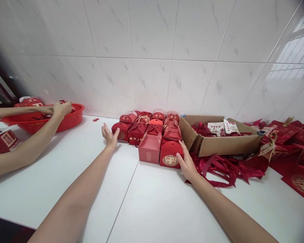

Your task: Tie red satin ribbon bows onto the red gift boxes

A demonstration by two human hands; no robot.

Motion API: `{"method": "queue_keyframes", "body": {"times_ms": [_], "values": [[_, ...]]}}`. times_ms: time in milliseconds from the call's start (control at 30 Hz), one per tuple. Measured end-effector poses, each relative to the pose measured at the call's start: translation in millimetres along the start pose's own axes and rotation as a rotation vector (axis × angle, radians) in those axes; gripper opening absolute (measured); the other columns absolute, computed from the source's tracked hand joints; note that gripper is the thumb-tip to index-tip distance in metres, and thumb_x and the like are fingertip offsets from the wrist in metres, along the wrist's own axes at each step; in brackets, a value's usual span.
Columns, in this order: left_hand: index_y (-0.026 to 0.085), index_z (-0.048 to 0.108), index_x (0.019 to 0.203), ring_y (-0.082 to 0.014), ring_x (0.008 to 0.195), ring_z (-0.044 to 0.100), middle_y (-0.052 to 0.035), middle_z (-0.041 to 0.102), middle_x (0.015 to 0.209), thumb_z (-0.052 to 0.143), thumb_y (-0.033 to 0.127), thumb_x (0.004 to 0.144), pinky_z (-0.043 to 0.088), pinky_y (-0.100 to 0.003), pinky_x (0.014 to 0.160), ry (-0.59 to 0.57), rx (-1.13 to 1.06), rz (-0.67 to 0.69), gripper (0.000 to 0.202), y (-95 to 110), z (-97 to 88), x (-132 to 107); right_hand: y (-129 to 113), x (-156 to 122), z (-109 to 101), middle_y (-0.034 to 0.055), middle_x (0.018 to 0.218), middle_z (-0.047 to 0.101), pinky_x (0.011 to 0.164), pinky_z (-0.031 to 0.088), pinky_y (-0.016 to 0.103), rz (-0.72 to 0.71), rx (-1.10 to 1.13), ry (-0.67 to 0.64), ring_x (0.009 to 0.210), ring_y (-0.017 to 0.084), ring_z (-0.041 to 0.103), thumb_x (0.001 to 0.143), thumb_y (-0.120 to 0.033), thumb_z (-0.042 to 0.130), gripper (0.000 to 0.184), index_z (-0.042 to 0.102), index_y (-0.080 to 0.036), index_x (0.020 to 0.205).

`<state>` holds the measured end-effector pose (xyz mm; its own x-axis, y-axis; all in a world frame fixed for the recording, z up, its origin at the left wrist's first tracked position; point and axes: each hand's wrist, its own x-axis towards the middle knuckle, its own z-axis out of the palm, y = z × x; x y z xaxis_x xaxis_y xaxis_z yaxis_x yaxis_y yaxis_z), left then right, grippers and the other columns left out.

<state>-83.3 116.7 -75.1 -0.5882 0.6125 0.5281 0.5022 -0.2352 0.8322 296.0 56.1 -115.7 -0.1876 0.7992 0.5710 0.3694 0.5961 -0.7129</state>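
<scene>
Several small red gift boxes [149, 148] with gold lettering stand in close rows on the white table, some tied with twine. My left hand [109, 137] is at the left end of the group, fingers spread, its thumb by the leftmost box [122, 135]. At the other end, my right hand [186, 162] rests its fingers against the right side of the front box [170, 156], which bears a round gold emblem. The right hand's fingers are extended, not wrapped round the box. Part of its fingertips is hidden behind that box.
An open cardboard box [228, 145] holding cards and ribbon stands right of the group. Dark red ribbons [223, 170] lie before it, and flat red packaging [297, 162] is piled at far right. On the left, another person's hands [60, 109] work over a red basin [72, 123].
</scene>
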Motion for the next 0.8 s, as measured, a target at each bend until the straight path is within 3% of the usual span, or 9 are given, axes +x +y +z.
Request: {"method": "queue_keyframes", "body": {"times_ms": [200, 400, 567, 667, 800], "values": [[0.017, 0.012, 0.146, -0.0345, 0.141, -0.011, -0.0142, -0.010, 0.154, 0.063, 0.044, 0.078, -0.006, -0.053, 0.115, -0.002, 0.076, 0.136, 0.089, 0.6, 1.0, -4.2, 0.4, 1.1, 0.2, 0.0092, 0.156, 0.012, 0.114, 0.017, 0.051, -0.003, -0.047, -0.017, 0.143, 0.024, 0.012, 0.093, -0.046, 0.040, 0.063, 0.016, -0.026, 0.148], [0.016, 0.019, 0.145, -0.0356, 0.141, -0.013, -0.0147, -0.012, 0.154, 0.070, 0.046, 0.070, -0.011, -0.054, 0.113, -0.058, 0.170, 0.401, 0.096, 2.9, 3.3, -9.5, -7.5, -0.3, -2.6, 0.0128, 0.156, 0.003, 0.113, 0.017, 0.053, -0.043, -0.146, -0.039, 0.143, 0.027, 0.008, 0.088, -0.047, 0.050, 0.087, -0.008, -0.025, 0.149], [0.013, 0.036, 0.138, -0.0403, 0.141, -0.008, -0.0202, -0.002, 0.154, 0.070, 0.058, 0.063, -0.010, -0.054, 0.112, -0.186, 0.202, 0.574, 0.094, 14.0, 16.7, -22.3, -16.8, 0.4, -3.1, 0.0092, 0.155, -0.013, 0.111, 0.015, 0.058, -0.105, -0.247, -0.073, 0.143, 0.030, -0.002, 0.088, -0.048, 0.049, 0.080, 0.000, -0.029, 0.149], [0.018, 0.040, 0.135, -0.0344, 0.143, -0.005, -0.0157, -0.001, 0.154, 0.062, 0.061, 0.071, -0.005, -0.049, 0.115, -0.207, 0.095, 0.633, 0.081, 24.3, 28.6, -38.4, -16.8, 0.9, -3.4, 0.0078, 0.156, -0.005, 0.105, 0.016, 0.068, -0.065, -0.242, -0.135, 0.143, 0.032, 0.003, 0.092, -0.048, 0.041, 0.070, 0.002, -0.034, 0.148], [0.025, 0.047, 0.128, -0.0248, 0.144, 0.004, -0.0091, 0.011, 0.153, 0.045, 0.064, 0.081, 0.006, -0.041, 0.118, -0.224, -0.028, 0.582, 0.061, 37.0, 39.8, -59.6, -17.0, 1.7, -7.2, 0.0098, 0.156, 0.009, 0.094, 0.017, 0.078, 0.027, -0.200, -0.173, 0.141, 0.034, 0.015, 0.096, -0.047, 0.030, 0.057, 0.009, -0.036, 0.147]]}}
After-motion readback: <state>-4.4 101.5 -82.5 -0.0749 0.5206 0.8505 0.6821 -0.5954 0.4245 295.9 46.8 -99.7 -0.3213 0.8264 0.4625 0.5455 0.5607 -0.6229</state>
